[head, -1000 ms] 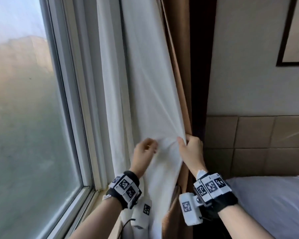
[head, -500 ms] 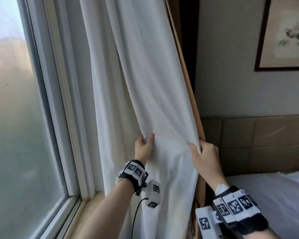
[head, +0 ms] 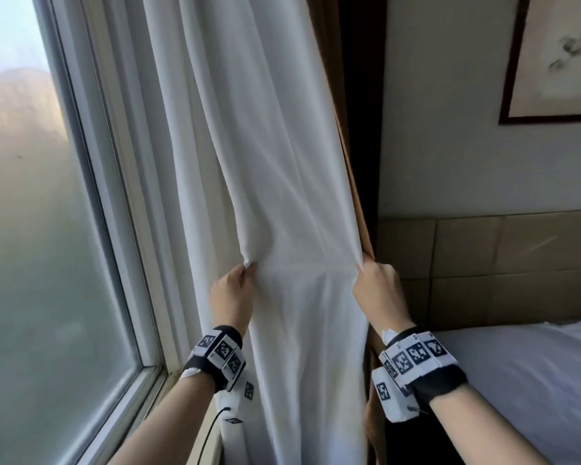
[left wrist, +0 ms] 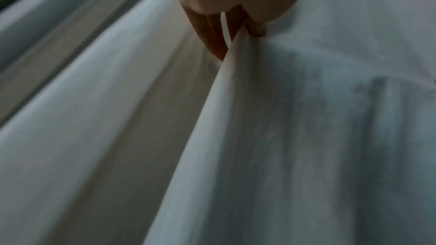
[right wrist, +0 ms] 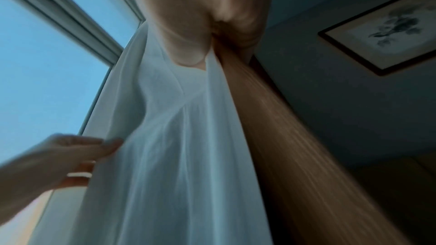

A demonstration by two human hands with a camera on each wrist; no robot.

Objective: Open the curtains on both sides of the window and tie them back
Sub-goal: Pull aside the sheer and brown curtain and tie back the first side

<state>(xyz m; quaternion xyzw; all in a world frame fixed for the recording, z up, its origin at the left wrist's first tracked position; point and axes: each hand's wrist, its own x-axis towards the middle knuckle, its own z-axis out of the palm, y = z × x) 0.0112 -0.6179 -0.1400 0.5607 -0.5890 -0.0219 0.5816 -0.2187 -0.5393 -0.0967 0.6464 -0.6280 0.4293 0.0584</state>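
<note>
A white curtain (head: 275,169) hangs at the right side of the window (head: 41,229), gathered in folds, with a brown curtain (head: 349,182) behind its right edge. My left hand (head: 239,280) pinches a fold of the white curtain (left wrist: 235,118) between thumb and fingers (left wrist: 212,34). My right hand (head: 369,273) grips the right edge of the white fabric (right wrist: 179,137) together with the brown curtain (right wrist: 271,128). The white cloth stretches taut between both hands. No tie-back is visible.
The white window frame (head: 114,213) and sill (head: 155,380) stand at the left. A bed with white bedding (head: 517,380) and a padded tan headboard (head: 483,263) lie at the right. A framed picture (head: 557,55) hangs on the wall above.
My hands have moved apart, spreading the white curtain wider between them. The left hand went from touching the fabric to pinching a fold. The view swung slightly right.
</note>
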